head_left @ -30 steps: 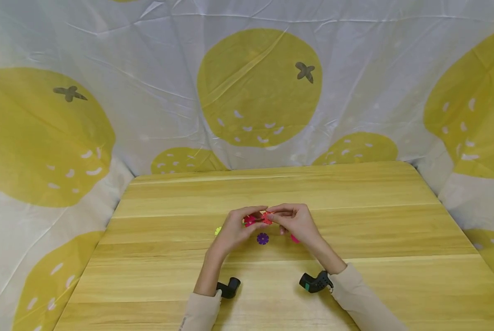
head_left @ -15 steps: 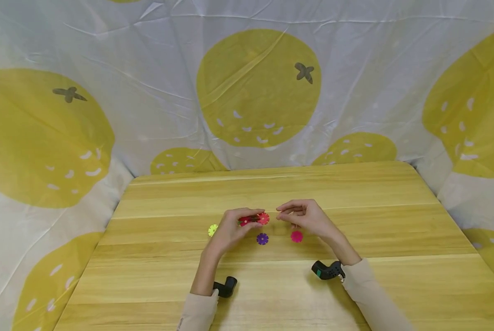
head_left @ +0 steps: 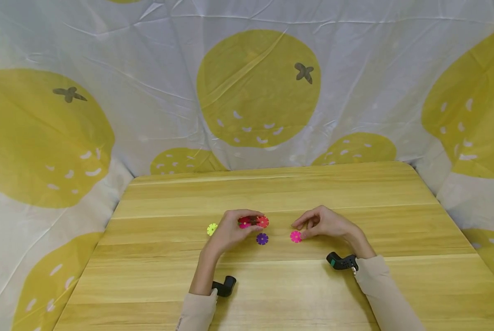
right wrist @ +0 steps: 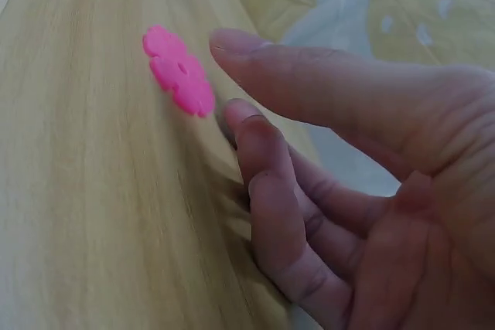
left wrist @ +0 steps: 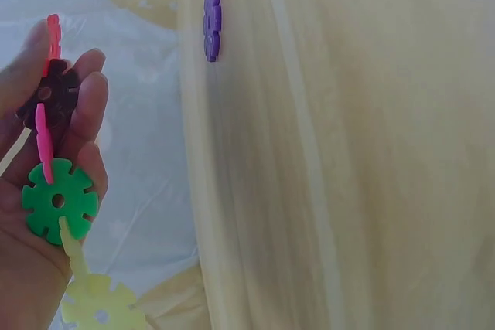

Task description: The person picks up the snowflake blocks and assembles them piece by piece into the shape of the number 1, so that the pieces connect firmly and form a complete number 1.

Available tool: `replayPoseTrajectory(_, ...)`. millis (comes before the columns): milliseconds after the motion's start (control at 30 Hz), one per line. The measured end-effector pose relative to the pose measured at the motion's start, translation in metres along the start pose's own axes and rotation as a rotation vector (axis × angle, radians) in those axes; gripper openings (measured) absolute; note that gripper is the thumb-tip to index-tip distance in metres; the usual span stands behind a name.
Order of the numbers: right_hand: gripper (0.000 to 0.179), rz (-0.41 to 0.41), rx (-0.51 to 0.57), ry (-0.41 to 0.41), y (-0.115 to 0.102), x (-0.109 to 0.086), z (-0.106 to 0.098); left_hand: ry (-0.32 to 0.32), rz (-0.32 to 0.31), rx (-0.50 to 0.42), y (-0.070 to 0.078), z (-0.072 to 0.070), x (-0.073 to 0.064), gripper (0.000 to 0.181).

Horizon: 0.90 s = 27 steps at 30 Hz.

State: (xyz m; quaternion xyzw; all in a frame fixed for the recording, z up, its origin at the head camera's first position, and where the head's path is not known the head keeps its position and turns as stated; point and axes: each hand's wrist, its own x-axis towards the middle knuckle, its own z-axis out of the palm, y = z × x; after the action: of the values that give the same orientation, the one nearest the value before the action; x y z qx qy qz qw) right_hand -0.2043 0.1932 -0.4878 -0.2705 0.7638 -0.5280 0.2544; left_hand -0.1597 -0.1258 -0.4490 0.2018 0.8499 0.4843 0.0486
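Note:
My left hand point(head_left: 228, 232) holds a chain of interlocked flower-shaped discs between thumb and fingers. In the left wrist view the chain runs from a coral disc point(left wrist: 54, 36) through a dark brown disc point(left wrist: 56, 92), a pink disc point(left wrist: 44, 144) and a green disc point(left wrist: 60, 202) to pale yellow ones point(left wrist: 104, 305). My right hand point(head_left: 329, 224), thumb and fingers apart, hovers by a loose bright pink disc point(head_left: 296, 236) on the table. The right wrist view shows a gap between the thumb and that pink disc point(right wrist: 179, 71).
A purple disc point(head_left: 262, 238) lies on the wooden table point(head_left: 271, 294) between the hands. Black wrist-camera mounts point(head_left: 224, 286) hang at both wrists, low over the table. A white curtain point(head_left: 168, 92) with yellow fruit prints stands behind the table's far edge.
My right hand has let go of the coral end of the chain and moved right, to the loose pink disc. My left hand has shifted slightly left, still holding the chain.

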Motion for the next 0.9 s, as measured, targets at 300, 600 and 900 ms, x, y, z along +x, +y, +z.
replayPoseTrajectory(300, 0.029, -0.002, -0.121, 0.035, -0.008, 0.002, 0.013, -0.005, -0.014, -0.026, 0.001, -0.002, -0.001, 0.031)
replayPoseTrajectory(600, 0.025, 0.027, -0.172, 0.061, -0.011, 0.004, 0.017, 0.005, -0.020, -0.046, 0.001, -0.003, -0.002, 0.029)
replayPoseTrajectory(900, 0.025, 0.047, -0.199, 0.116, -0.014, 0.005, 0.018, -0.001, -0.011, -0.053, 0.000, -0.004, -0.002, 0.028)
